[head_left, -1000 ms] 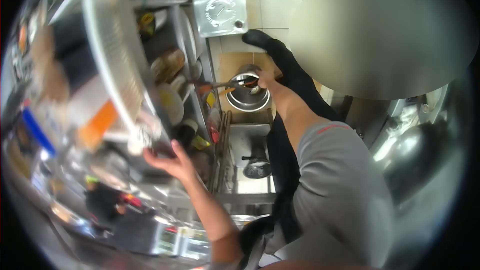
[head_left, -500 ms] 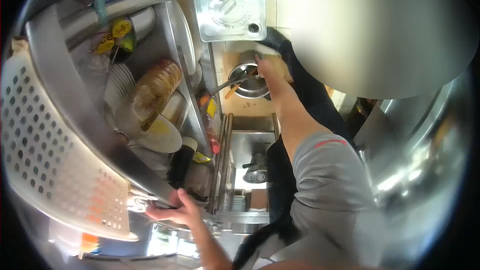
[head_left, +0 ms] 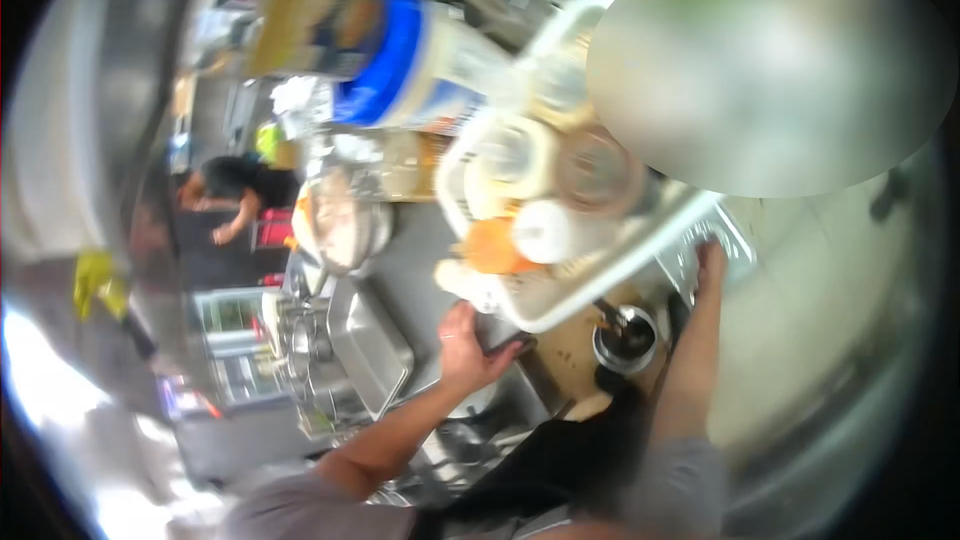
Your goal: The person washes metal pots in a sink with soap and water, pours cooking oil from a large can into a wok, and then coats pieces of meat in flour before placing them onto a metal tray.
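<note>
My left hand [head_left: 472, 352] rests at the edge of a steel counter [head_left: 408, 240], thumb spread away from the fingers. Lower right, my right hand [head_left: 710, 265] is on a clear plastic lid [head_left: 738, 245], its fingers closed near the lid's middle; blur hides the exact grip. Left of that forearm, low down, a metal pot [head_left: 625, 340] holds something dark and a utensil. A white basket [head_left: 560, 305] stands on the counter above my left hand, with several bottles and tubs, among them an orange-topped one [head_left: 497, 246].
A steel pan [head_left: 370, 345] lies left of my left hand. Beyond it are a large bowl [head_left: 345, 225] and a blue-lidded tub [head_left: 390, 55]. Another person [head_left: 245, 190] is at the far left. Pale floor [head_left: 790, 340] shows at the right.
The view has swung up from the lower shelf to the countertop. My right hand has left the pot and reached the clear lid. My left hand stays at the counter edge.
</note>
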`<state>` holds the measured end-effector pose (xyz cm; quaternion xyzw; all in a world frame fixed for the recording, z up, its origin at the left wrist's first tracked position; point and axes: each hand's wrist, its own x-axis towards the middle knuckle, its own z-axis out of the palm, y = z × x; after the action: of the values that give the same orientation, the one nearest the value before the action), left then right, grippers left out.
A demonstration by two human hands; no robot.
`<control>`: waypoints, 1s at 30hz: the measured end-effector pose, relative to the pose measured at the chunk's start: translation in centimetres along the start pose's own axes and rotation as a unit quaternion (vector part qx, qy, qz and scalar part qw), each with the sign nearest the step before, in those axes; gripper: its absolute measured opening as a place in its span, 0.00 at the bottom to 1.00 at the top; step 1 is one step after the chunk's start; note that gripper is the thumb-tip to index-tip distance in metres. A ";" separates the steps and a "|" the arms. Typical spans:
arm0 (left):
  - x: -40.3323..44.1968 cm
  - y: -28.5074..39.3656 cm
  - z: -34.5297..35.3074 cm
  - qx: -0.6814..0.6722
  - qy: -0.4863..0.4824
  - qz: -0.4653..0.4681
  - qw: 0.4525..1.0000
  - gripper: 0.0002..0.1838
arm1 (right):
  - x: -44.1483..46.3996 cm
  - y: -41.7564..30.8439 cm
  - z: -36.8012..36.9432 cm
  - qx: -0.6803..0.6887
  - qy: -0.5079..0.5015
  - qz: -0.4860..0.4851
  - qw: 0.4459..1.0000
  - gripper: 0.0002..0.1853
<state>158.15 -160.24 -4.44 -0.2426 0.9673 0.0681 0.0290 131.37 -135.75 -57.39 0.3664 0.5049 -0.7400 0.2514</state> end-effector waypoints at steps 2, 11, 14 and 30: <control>-0.3 -0.7 -0.2 -0.006 0.060 0.028 0.998 0.54 | 1.8 -0.1 0.7 -0.079 0.061 0.028 0.995 0.17; -0.5 -0.2 -0.4 0.002 0.047 0.058 0.997 0.53 | -6.3 -4.2 6.0 0.161 0.138 0.000 0.977 0.18; -0.4 -0.4 -0.4 0.000 0.049 0.059 0.997 0.53 | -4.7 -2.6 5.2 0.099 0.140 -0.050 0.984 0.18; -0.2 0.0 -0.7 -0.012 0.060 0.049 0.997 0.52 | 0.9 2.1 2.2 0.038 0.190 -0.008 0.981 0.09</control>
<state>158.30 -160.29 -3.74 -0.1984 0.9773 0.0661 -0.0350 131.75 -138.56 -58.76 0.5056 0.5181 -0.6773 0.1309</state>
